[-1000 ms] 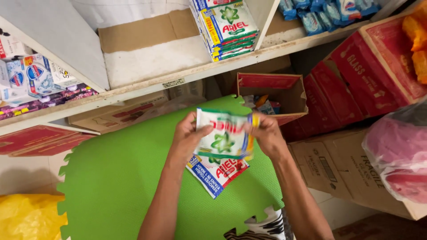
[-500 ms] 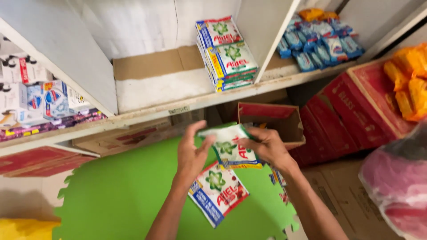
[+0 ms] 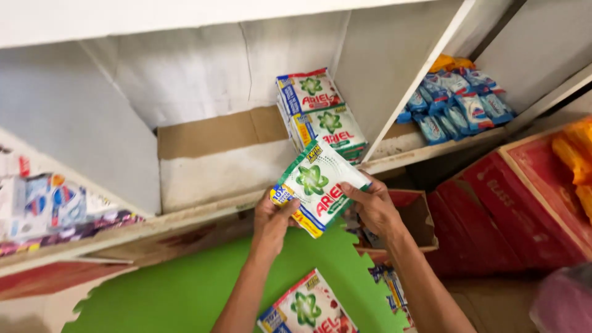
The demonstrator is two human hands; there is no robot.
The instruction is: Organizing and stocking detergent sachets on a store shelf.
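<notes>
Near shelf | both hands' fingers gripping sachet | raised higher vs. before

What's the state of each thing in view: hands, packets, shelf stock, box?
left hand: gripping the lower left end of the held packets
right hand: gripping their right edge
held packets: green and white, lifted, tilted, at the shelf's front edge
shelf stack: same kind, leaning against the divider
blue packets: piled in the next compartment
floor packet: flat on the green mat
cardboard box: open
</notes>
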